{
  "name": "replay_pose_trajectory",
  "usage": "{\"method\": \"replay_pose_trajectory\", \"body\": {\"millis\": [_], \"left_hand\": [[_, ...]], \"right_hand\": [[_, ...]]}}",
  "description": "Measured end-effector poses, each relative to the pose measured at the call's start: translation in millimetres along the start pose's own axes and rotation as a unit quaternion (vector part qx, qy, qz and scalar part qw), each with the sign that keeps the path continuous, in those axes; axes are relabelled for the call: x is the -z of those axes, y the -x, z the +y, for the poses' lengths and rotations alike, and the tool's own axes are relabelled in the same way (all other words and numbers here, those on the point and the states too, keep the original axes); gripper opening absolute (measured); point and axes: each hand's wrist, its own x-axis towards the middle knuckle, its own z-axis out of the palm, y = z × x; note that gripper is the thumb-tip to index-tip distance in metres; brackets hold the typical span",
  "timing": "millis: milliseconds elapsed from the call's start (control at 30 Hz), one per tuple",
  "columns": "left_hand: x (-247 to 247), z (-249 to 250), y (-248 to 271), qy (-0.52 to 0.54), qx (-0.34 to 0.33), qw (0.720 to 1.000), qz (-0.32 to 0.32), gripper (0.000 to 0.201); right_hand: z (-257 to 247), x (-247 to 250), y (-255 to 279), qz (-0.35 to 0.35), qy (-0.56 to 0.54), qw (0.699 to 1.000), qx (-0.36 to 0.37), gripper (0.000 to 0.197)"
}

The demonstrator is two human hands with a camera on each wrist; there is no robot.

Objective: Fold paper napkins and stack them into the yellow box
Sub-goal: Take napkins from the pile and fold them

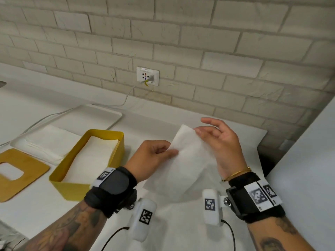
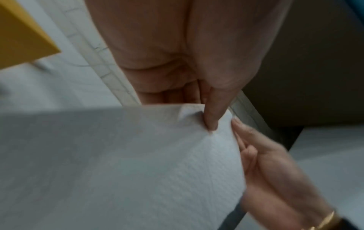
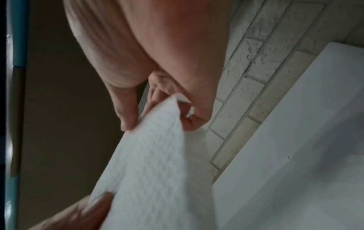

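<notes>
A white paper napkin (image 1: 188,160) hangs in the air over the white table, held between both hands. My left hand (image 1: 154,156) pinches its left edge; the left wrist view shows the thumb pressed on the napkin (image 2: 138,155) near its top corner. My right hand (image 1: 217,142) pinches the upper right corner, its other fingers spread; in the right wrist view the napkin (image 3: 153,155) runs down from that pinch. The yellow box (image 1: 72,185) stands left of the hands, open, with folded napkins (image 1: 94,156) stacked inside.
A white tray (image 1: 108,113) behind the box holds a pile of unfolded napkins (image 1: 49,142). The box's tan lid (image 1: 21,176) with a cut-out lies at far left. A brick wall with a socket (image 1: 147,76) and cable is behind. A white panel (image 1: 308,160) rises at right.
</notes>
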Motion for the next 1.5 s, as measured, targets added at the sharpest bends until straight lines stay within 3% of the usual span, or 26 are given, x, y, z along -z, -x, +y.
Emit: {"method": "replay_pose_trajectory", "body": {"millis": [100,200,267,333,500,667,733,833,933,1067,1167,1300,1500], "left_hand": [[-6,4,4,0.140,0.048,0.988,0.033,0.034],[-13,2,6,0.229,0.085,0.969,0.045,0.032],[-16,-1,9,0.271,0.102,0.956,0.056,0.036],[-17,-7,12,0.290,0.119,0.948,0.052,0.040],[-29,-27,29,0.299,0.178,0.937,-0.034,0.037],[-33,-51,35,0.362,0.224,0.904,0.050,0.040],[-28,-56,32,0.381,0.234,0.891,0.078,0.044],[-15,-57,26,0.400,0.246,0.878,0.088,0.048],[-5,-62,26,0.409,0.248,0.875,0.077,0.054],[3,-74,36,0.403,0.269,0.871,0.076,0.049],[3,-82,45,0.388,0.292,0.871,0.067,0.050],[6,-89,51,0.382,0.300,0.870,0.081,0.046],[11,-81,52,0.365,0.284,0.881,0.101,0.026]], "right_hand": [[15,7,18,0.006,-0.043,0.996,-0.081,0.066],[40,-2,48,-0.094,-0.084,0.976,-0.179,0.082],[52,-10,65,-0.132,-0.085,0.968,-0.194,0.069],[58,-12,73,-0.122,-0.074,0.972,-0.189,0.050],[64,-6,80,-0.194,-0.057,0.953,-0.227,0.035],[81,-11,98,-0.240,0.013,0.928,-0.284,0.028],[84,-13,105,-0.288,0.036,0.904,-0.314,0.024],[82,-8,103,-0.362,0.145,0.871,-0.300,0.014],[75,10,85,-0.316,0.215,0.885,-0.267,0.011],[70,42,45,-0.134,0.282,0.923,-0.226,0.008],[84,59,17,-0.058,0.350,0.906,-0.232,0.021],[105,57,-1,-0.103,0.453,0.846,-0.262,0.042],[111,41,-6,-0.129,0.470,0.834,-0.257,0.018]]}}
